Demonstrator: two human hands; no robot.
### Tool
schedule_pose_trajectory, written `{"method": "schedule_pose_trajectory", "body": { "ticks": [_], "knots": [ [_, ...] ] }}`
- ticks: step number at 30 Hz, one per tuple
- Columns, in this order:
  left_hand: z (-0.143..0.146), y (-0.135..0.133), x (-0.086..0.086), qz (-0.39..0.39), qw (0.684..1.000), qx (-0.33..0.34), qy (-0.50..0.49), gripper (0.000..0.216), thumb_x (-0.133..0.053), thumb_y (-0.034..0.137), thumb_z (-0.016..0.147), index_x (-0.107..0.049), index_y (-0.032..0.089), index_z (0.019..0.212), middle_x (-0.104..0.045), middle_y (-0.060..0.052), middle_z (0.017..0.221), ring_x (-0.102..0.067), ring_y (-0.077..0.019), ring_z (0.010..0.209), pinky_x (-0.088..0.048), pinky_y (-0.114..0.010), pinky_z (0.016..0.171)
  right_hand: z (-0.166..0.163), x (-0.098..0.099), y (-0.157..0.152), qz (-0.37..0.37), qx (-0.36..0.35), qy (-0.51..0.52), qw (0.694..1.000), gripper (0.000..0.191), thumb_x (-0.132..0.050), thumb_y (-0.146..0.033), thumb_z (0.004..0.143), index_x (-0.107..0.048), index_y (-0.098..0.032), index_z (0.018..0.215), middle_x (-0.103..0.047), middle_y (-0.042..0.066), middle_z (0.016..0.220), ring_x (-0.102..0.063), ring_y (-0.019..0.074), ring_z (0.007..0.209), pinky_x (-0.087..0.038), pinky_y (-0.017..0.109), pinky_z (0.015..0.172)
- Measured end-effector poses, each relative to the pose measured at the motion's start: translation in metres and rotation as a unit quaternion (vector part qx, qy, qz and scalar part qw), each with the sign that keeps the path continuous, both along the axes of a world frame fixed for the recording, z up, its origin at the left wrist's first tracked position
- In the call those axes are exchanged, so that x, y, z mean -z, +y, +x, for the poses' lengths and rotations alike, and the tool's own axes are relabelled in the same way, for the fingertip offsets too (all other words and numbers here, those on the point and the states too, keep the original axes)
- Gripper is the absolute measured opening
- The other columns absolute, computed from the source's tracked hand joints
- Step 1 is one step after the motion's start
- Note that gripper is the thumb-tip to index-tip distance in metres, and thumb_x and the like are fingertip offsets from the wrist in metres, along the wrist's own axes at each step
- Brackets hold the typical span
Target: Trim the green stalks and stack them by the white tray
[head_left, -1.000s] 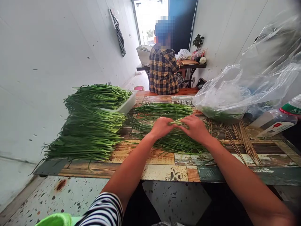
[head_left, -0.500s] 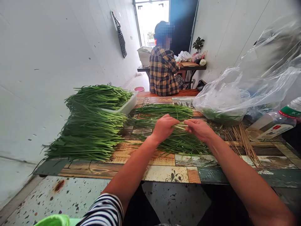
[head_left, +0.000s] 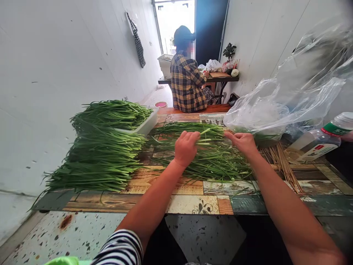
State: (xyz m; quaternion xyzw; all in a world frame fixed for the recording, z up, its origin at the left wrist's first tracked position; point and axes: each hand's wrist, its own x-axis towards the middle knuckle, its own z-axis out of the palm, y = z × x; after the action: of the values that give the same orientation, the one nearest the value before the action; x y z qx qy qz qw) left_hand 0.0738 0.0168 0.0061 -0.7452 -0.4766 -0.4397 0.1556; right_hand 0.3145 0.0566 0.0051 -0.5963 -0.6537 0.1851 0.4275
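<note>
My left hand (head_left: 186, 147) is closed round a small bunch of green chive stalks (head_left: 207, 137), held just above a loose heap of chives (head_left: 209, 162) on the patterned table (head_left: 193, 202). My right hand (head_left: 244, 141) is curled at the far right end of the heap, close to the plastic bag; whether its fingers pinch a stalk is hidden. A big stack of sorted chives (head_left: 102, 158) lies to the left of both hands.
A white tray (head_left: 147, 125) of chives stands behind the stack. A clear plastic bag (head_left: 289, 99), bamboo skewers (head_left: 284, 165) and a plastic bottle (head_left: 322, 141) lie on the right. A person in a checked shirt (head_left: 186, 82) sits with their back to me at a far table.
My hands have drawn apart: the right one slid right toward the bag, while the left one stayed over the heap with its stalks. The view shifted slightly.
</note>
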Motion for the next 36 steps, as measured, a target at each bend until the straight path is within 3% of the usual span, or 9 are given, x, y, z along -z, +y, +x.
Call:
{"method": "schedule_pose_trajectory", "body": {
  "ticks": [4,7,10,12,15,20,24,28,36],
  "knots": [
    [-0.005,0.005,0.003,0.01,0.992,-0.041,-0.123,0.027,-0.034,0.031,0.097,-0.057,0.018,0.099,-0.065,-0.007,0.087,-0.054,-0.0193,0.085,-0.042,-0.032,0.082,-0.007,0.02,0.014,0.1,-0.06,-0.187,0.975,0.038,-0.053,-0.047,0.085,-0.071,-0.02,0.065,-0.065,0.007,0.072,-0.056,0.0197,0.073,-0.041,0.031,0.067],
    [-0.009,0.011,0.008,0.015,0.985,-0.044,-0.167,0.026,-0.034,0.033,0.097,-0.056,0.018,0.1,-0.064,-0.007,0.087,-0.055,-0.0197,0.091,-0.043,-0.033,0.086,-0.015,0.042,0.028,0.086,-0.038,-0.289,0.953,0.019,-0.057,-0.028,0.083,-0.074,-0.02,0.079,-0.067,0.011,0.092,-0.055,0.0238,0.09,-0.042,0.037,0.079],
    [-0.011,0.016,0.013,0.012,0.982,-0.023,-0.185,0.025,-0.035,0.03,0.096,-0.054,0.017,0.107,-0.063,-0.008,0.095,-0.057,-0.0183,0.092,-0.044,-0.031,0.086,-0.016,0.051,0.036,0.082,-0.028,-0.332,0.939,0.014,-0.06,-0.024,0.08,-0.073,-0.019,0.077,-0.066,0.011,0.096,-0.051,0.027,0.098,-0.04,0.042,0.083],
    [-0.011,0.017,0.014,-0.009,0.984,-0.007,-0.179,0.025,-0.039,0.029,0.094,-0.054,0.016,0.109,-0.063,-0.009,0.099,-0.058,-0.0179,0.093,-0.045,-0.029,0.086,-0.014,0.045,0.035,0.104,-0.054,-0.307,0.944,0.013,-0.062,-0.024,0.079,-0.073,-0.019,0.074,-0.066,0.01,0.094,-0.051,0.0268,0.098,-0.039,0.043,0.085],
    [-0.008,0.014,0.014,-0.078,0.987,0.039,-0.135,0.021,-0.047,0.024,0.09,-0.059,0.017,0.106,-0.065,-0.008,0.101,-0.058,-0.0177,0.096,-0.045,-0.028,0.088,-0.011,0.024,0.023,0.113,-0.143,-0.181,0.966,0.014,-0.062,-0.028,0.08,-0.072,-0.018,0.075,-0.067,0.007,0.09,-0.056,0.0215,0.09,-0.041,0.037,0.082],
    [0.0,0.007,0.011,-0.132,0.985,0.113,-0.018,0.036,-0.053,0.012,0.081,-0.063,0.021,0.115,-0.064,-0.006,0.1,-0.057,-0.0181,0.096,-0.045,-0.029,0.087,-0.018,-0.009,-0.01,-0.005,-0.258,0.019,0.966,0.029,-0.064,-0.045,0.077,-0.068,-0.017,0.083,-0.065,0.003,0.078,-0.055,0.0142,0.066,-0.042,0.027,0.06],
    [0.006,0.004,0.009,-0.134,0.981,0.142,0.018,0.029,-0.055,0.015,0.083,-0.069,0.023,0.108,-0.062,-0.007,0.108,-0.055,-0.0191,0.102,-0.044,-0.031,0.09,-0.026,-0.014,-0.026,-0.051,-0.261,0.071,0.962,0.032,-0.066,-0.047,0.074,-0.066,-0.016,0.082,-0.061,0.001,0.067,-0.048,0.0107,0.056,-0.036,0.025,0.051],
    [0.009,0.003,0.007,-0.197,0.965,0.175,-0.012,0.023,-0.056,0.017,0.085,-0.071,0.023,0.102,-0.071,-0.002,0.101,-0.057,-0.0167,0.088,-0.044,-0.029,0.084,-0.03,-0.009,-0.025,-0.058,-0.239,0.1,0.964,0.033,-0.067,-0.047,0.071,-0.066,-0.016,0.081,-0.06,0.0,0.063,-0.048,0.0111,0.054,-0.035,0.025,0.051],
    [0.011,-0.001,0.001,-0.271,0.95,0.132,-0.076,0.018,-0.057,0.02,0.086,-0.074,0.022,0.087,-0.072,0.0,0.08,-0.058,-0.0149,0.077,-0.044,-0.025,0.076,-0.035,-0.015,-0.03,-0.107,-0.25,0.191,0.943,0.039,-0.061,-0.056,0.076,-0.068,-0.017,0.072,-0.067,0.004,0.071,-0.056,0.0139,0.062,-0.045,0.028,0.059]
  ]
}}
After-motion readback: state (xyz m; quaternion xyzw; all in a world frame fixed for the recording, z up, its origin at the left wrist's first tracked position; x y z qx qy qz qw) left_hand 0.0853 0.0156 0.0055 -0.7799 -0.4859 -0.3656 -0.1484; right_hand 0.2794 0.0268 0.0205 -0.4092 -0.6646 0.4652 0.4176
